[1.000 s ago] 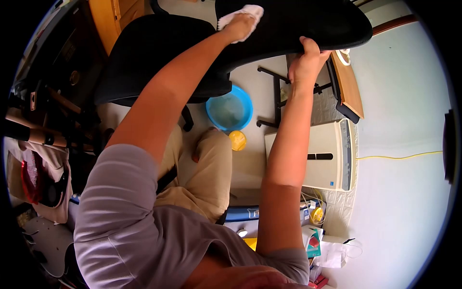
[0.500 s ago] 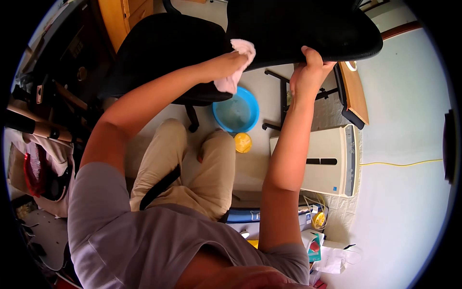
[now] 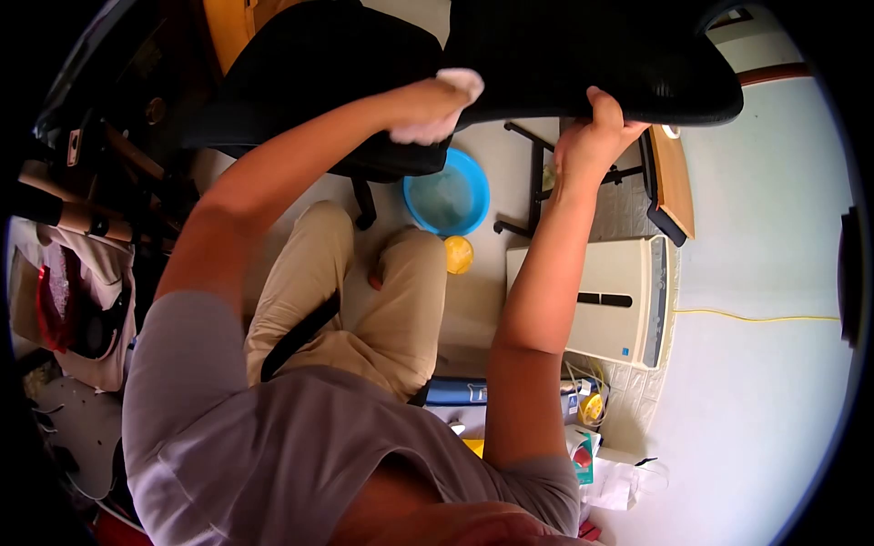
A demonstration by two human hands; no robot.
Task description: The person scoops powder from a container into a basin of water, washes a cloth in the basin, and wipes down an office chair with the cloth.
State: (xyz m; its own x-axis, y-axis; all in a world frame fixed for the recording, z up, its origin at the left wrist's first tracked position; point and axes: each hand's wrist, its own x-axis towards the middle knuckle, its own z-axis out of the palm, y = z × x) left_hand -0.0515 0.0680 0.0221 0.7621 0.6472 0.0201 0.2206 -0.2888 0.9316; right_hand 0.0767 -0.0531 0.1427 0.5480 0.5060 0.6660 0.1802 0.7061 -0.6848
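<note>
A pale pink cloth (image 3: 428, 130) is bunched in my left hand (image 3: 426, 102), blurred by motion. That hand is closed and lies against the black chair, where the left cushion (image 3: 309, 82) meets the larger black panel (image 3: 574, 55). My right hand (image 3: 596, 136) grips the lower edge of that panel, thumb on the near face, the other fingers partly hidden behind it. Below the cloth, a blue basin (image 3: 482, 196) with cloudy water stands on the floor. A round yellow container (image 3: 459, 255) sits close to the basin, by my knee.
A cream-coloured appliance (image 3: 596, 264) stands to my right near the wall, with a wooden tabletop (image 3: 672, 182) above it. Dark metal legs (image 3: 533, 182) with casters rest beyond the basin. Bags (image 3: 86, 309) crowd the left side. A yellow cable (image 3: 756, 318) runs along the wall.
My left hand has shifted slightly left with the cloth, which is more bunched up now. The chair panel and my right hand have moved a little to the right.
</note>
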